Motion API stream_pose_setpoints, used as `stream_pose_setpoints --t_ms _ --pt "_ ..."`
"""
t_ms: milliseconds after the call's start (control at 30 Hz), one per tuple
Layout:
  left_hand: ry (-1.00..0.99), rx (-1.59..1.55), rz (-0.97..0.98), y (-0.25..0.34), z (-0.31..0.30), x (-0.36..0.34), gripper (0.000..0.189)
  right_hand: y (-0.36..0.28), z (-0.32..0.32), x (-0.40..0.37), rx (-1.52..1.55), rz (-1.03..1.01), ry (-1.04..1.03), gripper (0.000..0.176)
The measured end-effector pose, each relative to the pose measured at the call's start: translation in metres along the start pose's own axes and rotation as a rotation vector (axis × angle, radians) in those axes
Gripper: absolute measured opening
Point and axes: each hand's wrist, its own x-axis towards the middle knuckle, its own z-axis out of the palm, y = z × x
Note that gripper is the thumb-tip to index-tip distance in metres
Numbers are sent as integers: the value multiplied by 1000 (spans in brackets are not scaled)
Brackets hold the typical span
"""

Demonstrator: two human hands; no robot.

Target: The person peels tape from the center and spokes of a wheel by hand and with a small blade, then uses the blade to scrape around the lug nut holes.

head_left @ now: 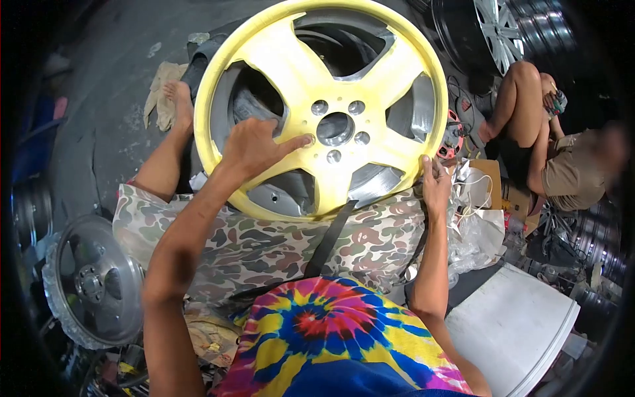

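A pale yellow alloy wheel (357, 135) with broad spokes leans over my lap, its face towards me. My left hand (254, 145) is closed on a left-hand spoke. Its thumb presses the face beside the lug holes, and the other fingers curl at the opening, partly hidden. At the lower right edge my right hand (436, 185) grips the rim, fingertips against its outer lip. Grey metal shows through the gaps between the spokes. A camouflage cloth (258, 241) covers my lap under the wheel, with a dark strap (331, 241) running across it.
Another wheel (92, 281) stands at lower left. A white panel-like surface (516, 324) lies at lower right, near plastic wrap (469, 241) and a cardboard box (488, 182). A co-worker (572, 169) sits at right, holding a tool, with stacked wheels (539, 30) behind. A cloth (162, 96) lies beside my foot.
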Motion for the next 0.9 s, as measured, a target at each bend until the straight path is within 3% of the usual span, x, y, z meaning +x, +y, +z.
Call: stream_pose_setpoints --t_ms 67,133,200,300,400,500,533,600,700,767,867,900 --pt "18 -21 -15 0 3 -3 78 -5 2 -3 -57 -54 13 55" --pt "53 -22 -7 1 4 -6 78 -25 -1 -7 -325 -2 1 47" --pt "63 -43 -22 -5 6 -8 78 -16 5 -6 -262 -54 5 44" --pt "110 -51 -42 -21 22 -15 76 -22 12 -6 117 -120 105 32" --pt "154 -150 -69 -30 36 -20 74 -50 11 9 104 -162 130 34" --pt "165 -362 -188 -23 48 -30 72 -68 12 58 -102 -288 177 40" --pt "175 -459 -261 -15 52 -33 69 -89 15 71 -58 -461 225 40" --pt "336 -602 -213 -12 91 -39 61 -124 17 95 -99 -556 199 36" --pt "265 -753 -315 15 100 -46 58 -187 21 118 -246 -633 141 34" --pt "140 -740 -378 26 108 -47 57 -210 37 140 -242 -834 158 32" --pt "145 -939 -347 39 128 -48 57 -242 56 151 -334 -1098 267 34" --pt "196 -1006 -295 43 136 -47 57 -247 59 151 -346 -1096 251 34"
